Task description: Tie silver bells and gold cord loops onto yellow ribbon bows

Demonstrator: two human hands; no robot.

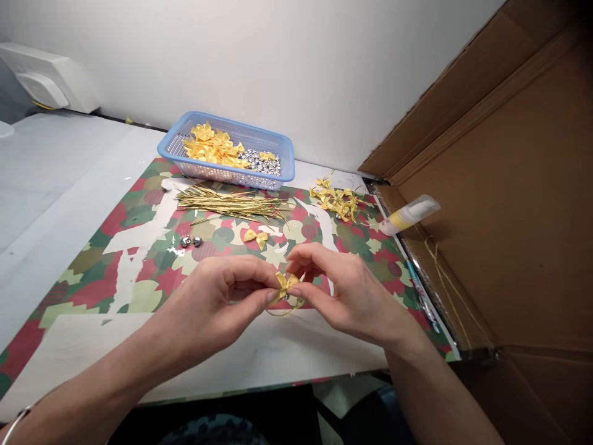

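Between my two hands, above the front of the table, is a yellow ribbon bow (pixel 286 283) with a thin gold tie hanging in a loop beneath it. My left hand (pixel 231 293) pinches the bow's left side between thumb and fingers. On its right side, the thumb and fingertips of my right hand (pixel 331 287) are closed on the same bow. A small silvery bit shows just under its middle. Just beyond my hands lies a single loose yellow bow (pixel 256 238). Silver bells (pixel 191 241) rest to its left.
A blue basket (pixel 227 175) at the back holds yellow bows and silver bells. Gold ties (pixel 227 205) lie in a bundle before it. Bows with ties (pixel 338 201) are heaped at right. A bottle (pixel 410 215) stands near the cardboard wall (pixel 500 185); a teal pen (pixel 416 278) lies along the edge.
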